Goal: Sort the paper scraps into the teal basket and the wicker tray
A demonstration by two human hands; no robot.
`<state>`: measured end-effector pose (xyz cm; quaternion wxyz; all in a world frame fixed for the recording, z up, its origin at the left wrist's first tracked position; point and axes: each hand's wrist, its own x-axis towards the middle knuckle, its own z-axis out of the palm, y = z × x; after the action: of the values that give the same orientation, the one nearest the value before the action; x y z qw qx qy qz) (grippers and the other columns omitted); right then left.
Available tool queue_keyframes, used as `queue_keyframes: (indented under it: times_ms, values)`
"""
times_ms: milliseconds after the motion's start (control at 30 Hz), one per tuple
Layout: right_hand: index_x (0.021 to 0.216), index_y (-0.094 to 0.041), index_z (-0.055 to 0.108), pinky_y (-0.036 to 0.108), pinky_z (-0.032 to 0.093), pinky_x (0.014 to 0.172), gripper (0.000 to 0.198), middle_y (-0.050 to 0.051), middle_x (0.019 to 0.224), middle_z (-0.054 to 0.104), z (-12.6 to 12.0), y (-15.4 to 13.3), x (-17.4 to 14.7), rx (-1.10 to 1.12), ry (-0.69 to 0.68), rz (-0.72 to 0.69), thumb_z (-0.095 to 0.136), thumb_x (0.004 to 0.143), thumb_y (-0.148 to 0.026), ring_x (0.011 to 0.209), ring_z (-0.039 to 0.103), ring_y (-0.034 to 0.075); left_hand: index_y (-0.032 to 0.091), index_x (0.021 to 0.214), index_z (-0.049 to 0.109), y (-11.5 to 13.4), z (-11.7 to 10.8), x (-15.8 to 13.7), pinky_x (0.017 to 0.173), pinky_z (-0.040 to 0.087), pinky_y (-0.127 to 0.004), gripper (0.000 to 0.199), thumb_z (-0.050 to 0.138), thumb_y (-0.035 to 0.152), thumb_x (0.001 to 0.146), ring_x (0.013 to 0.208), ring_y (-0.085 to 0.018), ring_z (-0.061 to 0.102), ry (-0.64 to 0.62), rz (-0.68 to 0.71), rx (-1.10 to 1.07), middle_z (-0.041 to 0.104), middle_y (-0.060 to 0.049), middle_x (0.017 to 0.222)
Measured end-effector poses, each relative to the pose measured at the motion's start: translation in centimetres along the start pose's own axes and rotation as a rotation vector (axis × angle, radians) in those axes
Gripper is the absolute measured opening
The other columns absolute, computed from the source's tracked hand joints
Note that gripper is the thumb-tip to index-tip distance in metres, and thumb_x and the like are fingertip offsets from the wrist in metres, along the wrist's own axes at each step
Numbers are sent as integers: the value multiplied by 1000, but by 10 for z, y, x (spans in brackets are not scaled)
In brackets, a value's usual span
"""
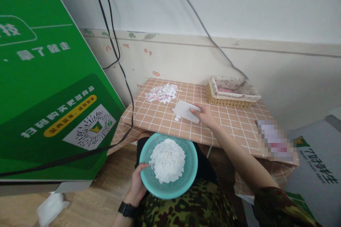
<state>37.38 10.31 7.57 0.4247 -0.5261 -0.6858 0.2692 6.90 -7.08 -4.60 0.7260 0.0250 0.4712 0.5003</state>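
My left hand [137, 181] is closed on the rim of a teal plastic colander [189, 184] that sits over my lap, below the table's front edge. Inside it is a heap of small white paper scraps [167, 161]. Over the table, my right hand [204, 114] grips a flat white rectangular piece [183, 111], thumb on top; whether it is card or plastic I cannot tell. A few loose scraps [177, 117] lie at its left end. Further back on the table is a pile of white and pinkish paper scraps [162, 93].
A checked brown cloth covers the table [229, 124]. At the back right stands a lined wicker basket [231, 94] with something pink inside. A blurred flat item [274, 140] lies at the right edge. The green cabinet [53, 78] and a dangling black cable [128, 85] border the left side.
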Motion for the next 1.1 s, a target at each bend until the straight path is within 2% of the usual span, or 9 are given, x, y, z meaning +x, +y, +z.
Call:
queue_keyframes:
  times_ms: [100,267,367,467,567,633,800,1000,1100]
  values:
    - [96,-19,66,32,47,63,36,5,87,68,4,-5,-6,59,-26,6,53,78,-47,75,61,21,7,81,68,1,4,-2,70,53,-38,18,60,16,68,64,-23,66,-11,10,-8,73,-10,75]
    - [97,-16,66,32,48,60,39,7,86,68,4,-1,-8,93,145,96,59,72,-46,72,61,21,9,73,68,5,4,-5,66,52,-35,12,60,16,67,59,-21,65,32,32,6,72,-8,68]
    - [95,-16,66,30,47,54,40,7,83,68,12,5,-8,134,98,170,62,70,-47,67,60,19,9,74,68,7,5,-7,65,52,-34,12,61,15,67,60,-21,65,43,48,-1,72,-8,69]
    - [99,-16,64,28,47,51,45,6,84,68,18,10,-7,286,36,232,64,68,-49,63,60,18,9,71,67,10,5,-8,63,51,-33,9,62,15,66,59,-21,64,41,61,-5,71,-8,66]
    - [100,-16,62,29,49,54,48,7,88,68,14,17,-7,418,116,269,67,64,-48,65,62,18,9,70,67,11,5,-8,61,51,-33,9,63,16,66,58,-21,64,29,69,-10,71,-8,66]
    - [100,-16,62,29,49,53,48,7,88,68,9,22,-9,410,136,286,68,64,-47,65,62,19,9,71,67,12,4,-8,61,51,-33,9,64,17,66,58,-21,64,29,76,-13,71,-8,67]
    - [101,-17,64,28,47,52,45,6,85,68,10,23,-10,300,-25,216,65,69,-47,66,60,18,9,69,67,13,6,-9,62,51,-33,9,64,17,66,59,-21,64,36,72,-25,71,-9,67]
    - [98,-16,64,27,47,54,46,6,87,68,11,25,5,381,70,202,68,65,-47,68,61,18,9,70,67,14,3,-8,62,51,-33,9,63,17,67,59,-21,64,32,101,-32,71,-8,66]
    - [98,-16,65,27,48,55,45,7,87,68,12,27,5,366,20,214,69,64,-47,69,61,18,10,69,66,14,3,-8,63,52,-33,7,63,16,67,60,-21,65,41,117,-26,71,-7,66]
